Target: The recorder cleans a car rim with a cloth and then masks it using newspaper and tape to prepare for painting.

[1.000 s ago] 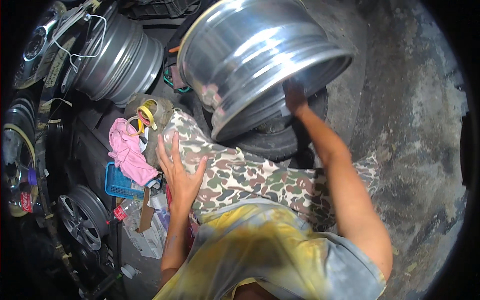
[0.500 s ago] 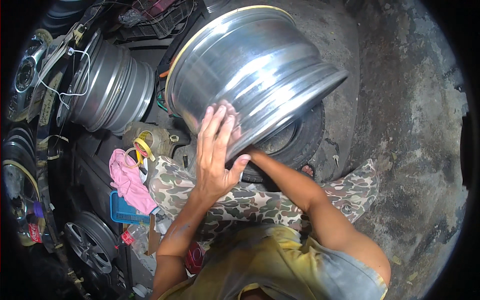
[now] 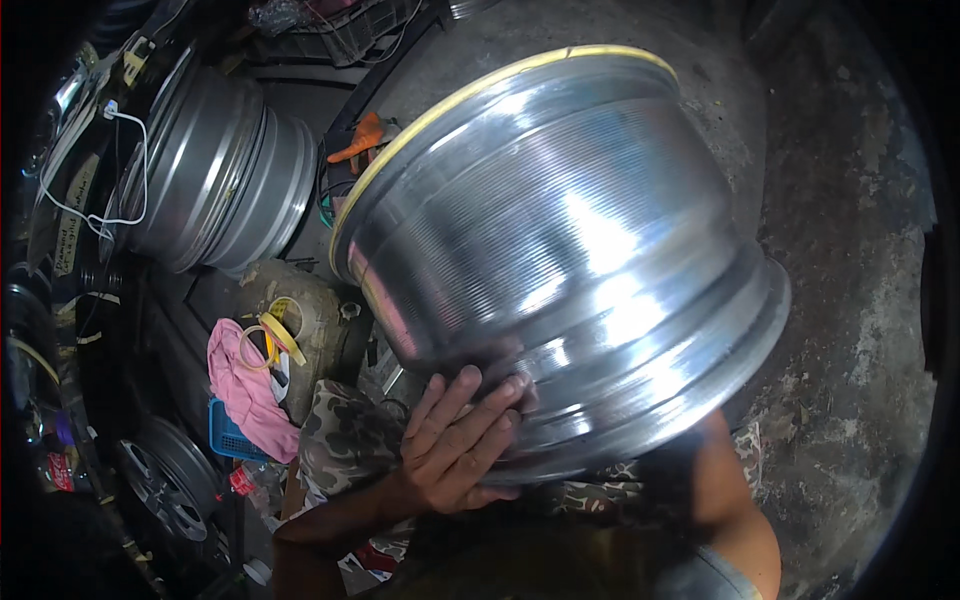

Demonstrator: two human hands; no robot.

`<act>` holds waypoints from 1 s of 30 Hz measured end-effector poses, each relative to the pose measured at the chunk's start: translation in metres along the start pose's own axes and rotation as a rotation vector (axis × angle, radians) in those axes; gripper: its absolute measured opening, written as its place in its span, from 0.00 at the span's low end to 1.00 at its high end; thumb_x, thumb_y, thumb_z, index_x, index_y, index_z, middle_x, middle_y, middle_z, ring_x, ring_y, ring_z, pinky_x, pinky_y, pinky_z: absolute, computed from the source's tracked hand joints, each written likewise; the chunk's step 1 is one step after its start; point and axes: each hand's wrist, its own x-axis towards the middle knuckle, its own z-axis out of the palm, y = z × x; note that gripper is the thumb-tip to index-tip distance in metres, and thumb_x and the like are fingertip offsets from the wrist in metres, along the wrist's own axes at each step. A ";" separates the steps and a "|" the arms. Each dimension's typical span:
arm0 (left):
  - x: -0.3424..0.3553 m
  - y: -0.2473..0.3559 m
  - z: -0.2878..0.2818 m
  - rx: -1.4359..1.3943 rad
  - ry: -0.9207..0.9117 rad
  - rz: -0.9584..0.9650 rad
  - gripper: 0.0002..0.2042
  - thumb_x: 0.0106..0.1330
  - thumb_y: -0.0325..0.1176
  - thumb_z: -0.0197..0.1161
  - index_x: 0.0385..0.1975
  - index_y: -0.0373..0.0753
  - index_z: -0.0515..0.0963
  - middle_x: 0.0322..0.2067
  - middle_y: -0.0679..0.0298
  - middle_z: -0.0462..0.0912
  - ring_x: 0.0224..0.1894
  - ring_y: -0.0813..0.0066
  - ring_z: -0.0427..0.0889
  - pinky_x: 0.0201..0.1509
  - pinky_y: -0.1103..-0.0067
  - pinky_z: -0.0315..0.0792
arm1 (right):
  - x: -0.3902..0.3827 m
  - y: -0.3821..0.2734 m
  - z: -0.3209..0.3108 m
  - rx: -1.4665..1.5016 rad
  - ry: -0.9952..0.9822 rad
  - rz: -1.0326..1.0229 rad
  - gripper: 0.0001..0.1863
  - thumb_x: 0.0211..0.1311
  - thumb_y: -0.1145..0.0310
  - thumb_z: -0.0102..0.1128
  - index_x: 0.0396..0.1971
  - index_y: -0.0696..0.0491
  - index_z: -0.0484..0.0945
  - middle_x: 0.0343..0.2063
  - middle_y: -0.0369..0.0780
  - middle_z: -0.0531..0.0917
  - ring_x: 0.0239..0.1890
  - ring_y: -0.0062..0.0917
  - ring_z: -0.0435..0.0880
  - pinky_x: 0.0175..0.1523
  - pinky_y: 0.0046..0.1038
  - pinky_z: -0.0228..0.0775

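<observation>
A large polished metal wheel rim (image 3: 560,240) with yellow tape round its far edge is tilted up close in front of me. My left hand (image 3: 462,445) lies against the lower left of its barrel, with the fingers stretched out and flat on the metal. My right forearm (image 3: 722,470) reaches up under the near edge of the rim. The rim hides my right hand, so its fingers do not show. My camouflage trousers (image 3: 345,435) show below and beside the rim.
At the left stands another grey rim (image 3: 215,165). Near my left knee are rolls of yellow tape (image 3: 283,338), a pink cloth (image 3: 250,390) and a blue basket (image 3: 230,432). An orange object (image 3: 362,138) lies behind the rim. A stained wall (image 3: 860,330) rises at the right.
The rim has come nearer to me and to the right, and its ribbed barrel shows. My left hand has moved down with it. The tyre on the floor is now hidden.
</observation>
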 end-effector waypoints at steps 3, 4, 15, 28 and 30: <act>-0.001 0.004 0.000 -0.023 0.010 -0.003 0.31 0.77 0.56 0.43 0.58 0.31 0.74 0.57 0.47 0.80 0.65 0.42 0.72 0.71 0.52 0.60 | 0.001 -0.006 0.009 0.020 0.004 -0.017 0.28 0.66 0.65 0.54 0.66 0.55 0.67 0.65 0.48 0.71 0.64 0.39 0.73 0.67 0.37 0.66; -0.001 0.005 0.000 -0.072 -0.006 -0.042 0.31 0.76 0.56 0.44 0.59 0.31 0.74 0.58 0.47 0.78 0.66 0.42 0.71 0.71 0.52 0.59 | 0.004 -0.011 0.009 0.035 0.018 -0.033 0.28 0.66 0.65 0.54 0.66 0.55 0.67 0.65 0.48 0.71 0.64 0.39 0.73 0.67 0.36 0.66; 0.003 0.008 0.005 -0.021 0.143 0.048 0.27 0.75 0.46 0.51 0.65 0.31 0.69 0.64 0.52 0.73 0.70 0.48 0.66 0.73 0.54 0.56 | 0.084 -0.048 -0.152 0.033 1.080 -0.598 0.29 0.67 0.65 0.54 0.67 0.55 0.66 0.66 0.48 0.69 0.64 0.38 0.73 0.67 0.35 0.67; -0.004 0.007 0.009 0.052 0.290 0.107 0.25 0.71 0.43 0.58 0.63 0.35 0.71 0.60 0.54 0.77 0.67 0.52 0.71 0.71 0.56 0.59 | 0.019 -0.009 -0.033 -0.488 -0.238 -0.059 0.31 0.61 0.64 0.55 0.64 0.59 0.70 0.63 0.54 0.73 0.61 0.45 0.77 0.66 0.39 0.68; -0.006 0.008 0.009 0.065 0.283 0.095 0.25 0.71 0.43 0.57 0.63 0.35 0.71 0.59 0.54 0.77 0.66 0.52 0.71 0.71 0.56 0.59 | -0.006 -0.063 -0.007 -0.298 -0.333 -0.221 0.27 0.58 0.62 0.55 0.56 0.58 0.78 0.59 0.54 0.77 0.59 0.47 0.77 0.66 0.42 0.66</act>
